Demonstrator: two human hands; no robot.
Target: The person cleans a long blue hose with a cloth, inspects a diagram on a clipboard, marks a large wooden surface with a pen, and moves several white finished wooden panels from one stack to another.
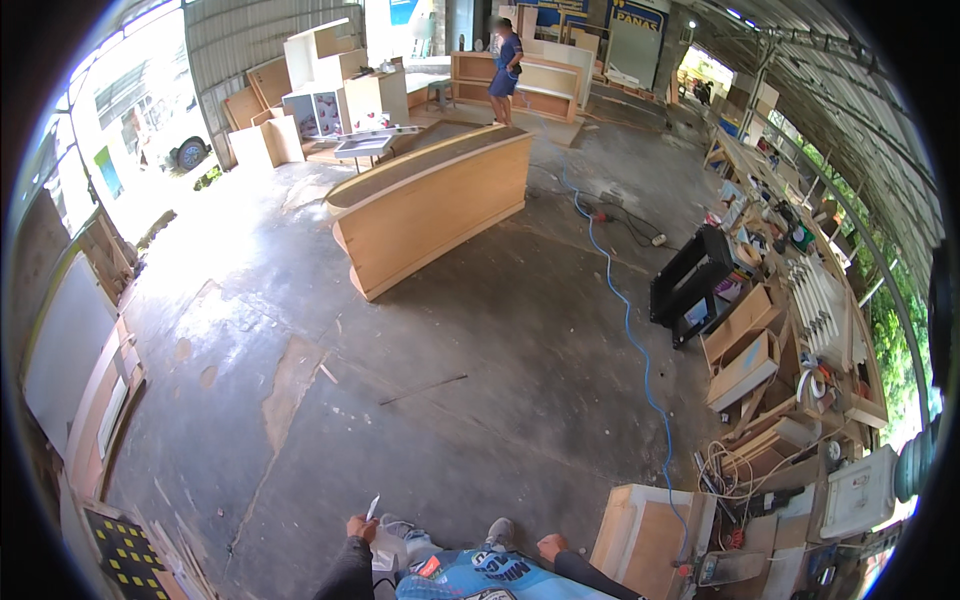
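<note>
My left hand (361,528), at the lower edge, is closed around a white object with a pointed tip (374,507) that sticks up past the fingers; its exact kind is too small to tell. Below that hand, a whitish piece (388,550) shows beside my leg, and I cannot tell whether it belongs to the same object. My right hand (551,546) is curled into a loose fist with nothing visible in it. It is nearest to a wooden box-like piece (622,532) on the floor to the right.
A long wooden counter (440,220) lies ahead on the concrete floor. A blue hose (628,310) runs along the floor to the right. A black stand (690,280) and a cluttered workbench (800,300) line that side. A person (506,70) stands at the back near cabinets. Boards lean at left.
</note>
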